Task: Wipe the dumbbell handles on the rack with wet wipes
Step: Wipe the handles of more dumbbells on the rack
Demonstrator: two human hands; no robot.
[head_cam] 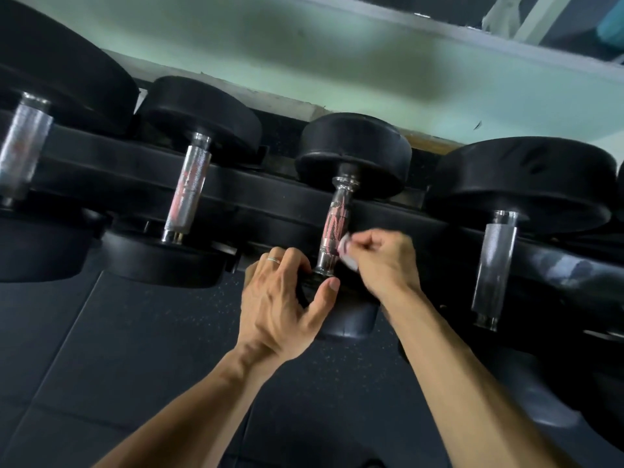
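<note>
Four dumbbells lie side by side on the black rack point(111, 163), their chrome handles running from near to far. The third dumbbell point(354, 153) from the left sits between the two hands. The left hand point(280, 298) grips that dumbbell's near black head point(351, 324), fingers curled over its far edge just left of the handle's base and the thumb laid across its near face; a ring shows on one finger. The right hand point(385, 261) pinches a small crumpled wet wipe point(347, 253) between thumb and fingertips and holds it against the right side of the handle point(334, 228), low down near the collar. The hands are close but not touching, with the handle's lower end between them. Beyond the rack stands a pale green wall point(304, 62); below it lies dark speckled floor point(141, 349).
</note>
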